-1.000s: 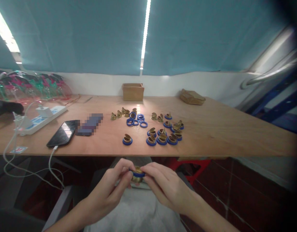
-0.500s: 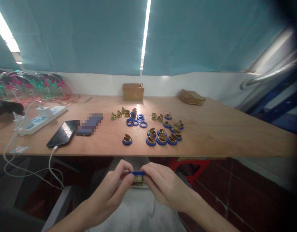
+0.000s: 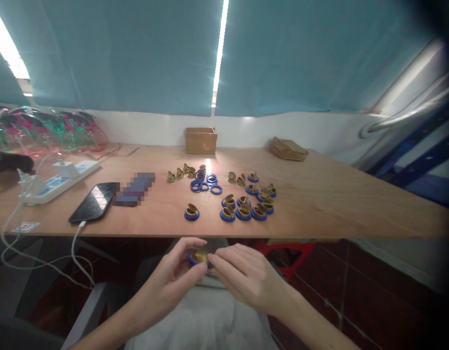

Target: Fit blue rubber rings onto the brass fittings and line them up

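Note:
Over my lap, just below the table edge, I hold a round brass-coloured piece with a blue ring (image 3: 200, 257) around it. My left hand (image 3: 178, 272) has it between the thumb and curled fingers on its left side. The fingertips of my right hand (image 3: 248, 277) are pressed together on its right edge and cover part of it. On the table ahead, several brass pieces with raised lids sit in blue rings, one of them a ringed piece (image 3: 191, 212) standing apart. Loose blue rings (image 3: 216, 189) lie beyond, beside brass pieces without rings (image 3: 171, 177).
On the wooden table (image 3: 319, 199) a small cardboard box (image 3: 200, 141) and a folded brown paper bag (image 3: 289, 148) stand at the back. To the left are a phone (image 3: 93, 202) on a cable, a power strip (image 3: 63, 182) and clear plastic-wrapped bottles (image 3: 49, 130). A red stool (image 3: 293, 260) is below.
The piece in my hands has tilted from edge-on, with the blue ring uppermost, so that its round brass face shows. It has shifted slightly left, and my left fingers have spread wider around it.

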The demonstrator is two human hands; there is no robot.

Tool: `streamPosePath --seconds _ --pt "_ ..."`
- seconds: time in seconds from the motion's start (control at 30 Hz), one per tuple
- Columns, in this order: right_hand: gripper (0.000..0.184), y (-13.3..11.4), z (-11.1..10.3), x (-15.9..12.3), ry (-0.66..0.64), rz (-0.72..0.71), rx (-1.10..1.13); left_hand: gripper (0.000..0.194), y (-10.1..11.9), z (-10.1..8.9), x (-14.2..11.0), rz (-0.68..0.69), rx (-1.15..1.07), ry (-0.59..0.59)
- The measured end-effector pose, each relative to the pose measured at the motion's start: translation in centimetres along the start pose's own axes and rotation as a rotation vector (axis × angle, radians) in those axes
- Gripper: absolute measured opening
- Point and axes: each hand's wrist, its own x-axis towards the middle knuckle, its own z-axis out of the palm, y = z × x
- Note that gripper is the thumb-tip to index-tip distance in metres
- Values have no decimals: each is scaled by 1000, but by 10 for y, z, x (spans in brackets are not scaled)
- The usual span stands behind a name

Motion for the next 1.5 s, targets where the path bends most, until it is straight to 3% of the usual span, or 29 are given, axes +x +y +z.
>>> streamPosePath --seconds 0.1,0.17,0.23,0.27,0.3,0.47,0.67,0.97,1.3,1.5 --pt "14 11 -8 5 81 93 6 35 6 -3 -1 43 12 88" --pt "15 28 -13 15 96 235 -31 40 11 -5 -3 57 44 133" --pt "22 51 -16 33 -104 462 -118 43 15 -7 -5 61 79 154" --pt "25 64 -15 45 -306 558 -145 44 16 -7 -6 65 96 156" --pt "23 78 -14 57 -386 575 -143 44 17 -8 -7 69 112 151" --pt "14 138 9 114 -706 507 -64 44 14 -9 -7 100 193 71" --pt "26 161 32 122 -960 484 -31 48 10 -10 -9 135 261 10" --pt "29 160 41 118 -1038 514 -84 41 8 -10 -7 161 305 -11" --pt "34 155 57 113 -1004 506 -160 40 13 -10 -10 149 365 -51" --pt "32 155 52 116 -965 485 -85 41 11 -12 -9 159 371 -36"
